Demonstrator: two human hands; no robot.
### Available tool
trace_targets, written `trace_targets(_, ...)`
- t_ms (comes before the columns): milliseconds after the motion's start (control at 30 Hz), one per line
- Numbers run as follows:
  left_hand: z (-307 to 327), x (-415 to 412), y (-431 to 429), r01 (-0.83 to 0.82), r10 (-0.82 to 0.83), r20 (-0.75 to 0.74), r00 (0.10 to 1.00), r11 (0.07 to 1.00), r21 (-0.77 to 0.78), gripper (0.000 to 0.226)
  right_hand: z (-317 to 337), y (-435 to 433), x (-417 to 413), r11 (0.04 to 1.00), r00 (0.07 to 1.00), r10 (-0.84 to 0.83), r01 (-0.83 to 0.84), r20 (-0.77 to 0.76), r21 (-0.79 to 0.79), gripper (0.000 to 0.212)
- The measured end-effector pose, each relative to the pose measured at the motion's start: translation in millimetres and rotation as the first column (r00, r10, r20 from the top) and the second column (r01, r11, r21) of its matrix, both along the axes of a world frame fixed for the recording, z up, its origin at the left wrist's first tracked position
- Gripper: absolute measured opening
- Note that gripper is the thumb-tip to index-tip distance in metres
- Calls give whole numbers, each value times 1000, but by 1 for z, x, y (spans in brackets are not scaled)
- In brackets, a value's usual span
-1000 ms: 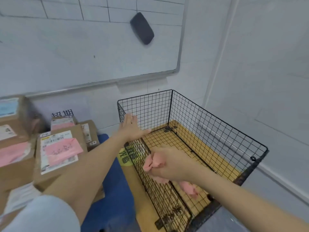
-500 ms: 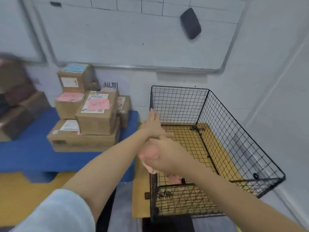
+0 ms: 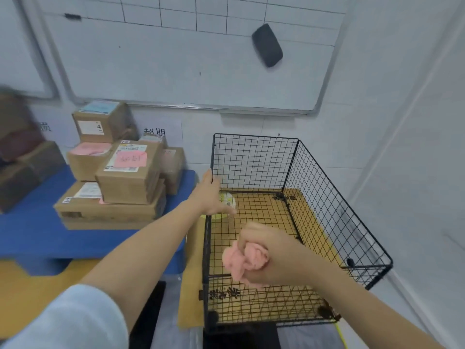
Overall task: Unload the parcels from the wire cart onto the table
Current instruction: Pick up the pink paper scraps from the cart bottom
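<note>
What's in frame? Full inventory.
cart: one, black wire, right of the table, no boxes inside
boxes: at least six, brown, stacked on the table
table: one, blue, left
cardboard sheet: one, tan, under the cart
whiteboard: one, white, on the wall
eraser: one, black, on the whiteboard
paper: one, pink, crumpled, in the right hand
left hand: one, flat, at the cart's left rim
right hand: one, gripping the paper, over the cart
</note>
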State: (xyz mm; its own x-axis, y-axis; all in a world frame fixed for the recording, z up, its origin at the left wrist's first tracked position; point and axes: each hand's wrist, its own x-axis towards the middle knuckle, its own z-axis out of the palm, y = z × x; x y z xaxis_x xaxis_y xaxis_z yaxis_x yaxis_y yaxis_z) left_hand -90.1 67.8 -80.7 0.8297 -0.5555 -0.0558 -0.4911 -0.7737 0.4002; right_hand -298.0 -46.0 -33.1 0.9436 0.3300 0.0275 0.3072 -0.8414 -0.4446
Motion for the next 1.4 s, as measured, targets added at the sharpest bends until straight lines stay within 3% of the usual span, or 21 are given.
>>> trace_targets(167, 4, -11, -11, -124, 100, 133, 986, 974, 190, 112, -14, -19, -8, 994, 993, 111, -110, -44, 29, 29)
trace_targets(333, -1, -28, -16, -301, 262, 196, 945, 931, 208, 91, -8, -70, -17, 982, 979, 179, -185, -101, -49, 26)
trace_targets(567, 5, -38, -16, -279, 238, 217, 947, 943, 183, 98, -6, -150, -38, 979, 975, 181, -190, -128, -67, 30)
trace_targets(700, 6, -43, -27, -224, 192, 212, 958, 964, 143, 95, -2, -169, -43, 976, 973, 208, -213, -97, -45, 30)
trace_targets(800, 5, -43, -28, -269, 244, 175, 954, 954, 132, 98, -5, -170, -42, 975, 972, 220, -222, -84, -18, 28)
trace_targets(1033, 7, -51, -31, -324, 240, 277, 930, 893, 314, 87, -18, -165, -40, 975, 976, 215, -213, -44, 58, 28)
trace_targets(1133, 6, -72, -53, -431, 355, 312, 881, 874, 222, 78, -21, -159, -39, 973, 975, 221, -219, -21, 68, 30)
trace_targets(1267, -17, -110, -98, -361, 366, 189, 911, 930, -65, 72, -20, -158, -36, 971, 974, 227, -225, -9, 84, 34)
trace_targets(1400, -31, -117, -103, -247, 248, 119, 961, 969, -19, 75, -11, -169, -38, 967, 967, 253, -254, -24, -8, 32)
